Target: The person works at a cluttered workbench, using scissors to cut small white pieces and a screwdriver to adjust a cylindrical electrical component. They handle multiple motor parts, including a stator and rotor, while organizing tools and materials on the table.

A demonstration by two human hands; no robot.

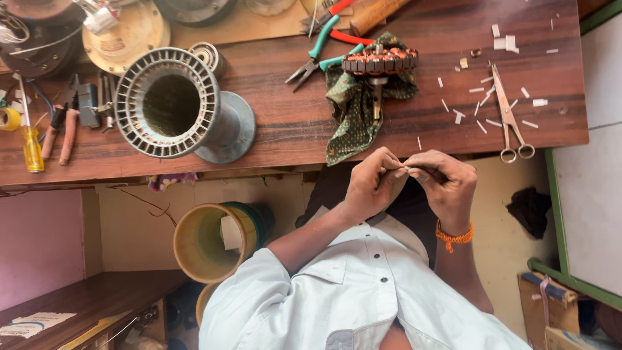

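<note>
My left hand (372,181) and my right hand (444,185) meet just below the front edge of the wooden workbench (291,129). Together their fingertips pinch a small white strip (407,171). An orange thread band (453,236) circles my right wrist. Just beyond the hands, a wound motor core with copper coils (379,61) stands on a green patterned cloth (353,113). Several cut white strips (483,107) lie scattered on the bench beside a pair of scissors (512,123) to the right.
A grey finned motor housing (175,104) stands on the bench at left. Green-handled pliers (317,58) lie near the core. A yellow screwdriver (32,149) and small tools sit far left. A yellow bucket (207,240) stands under the bench.
</note>
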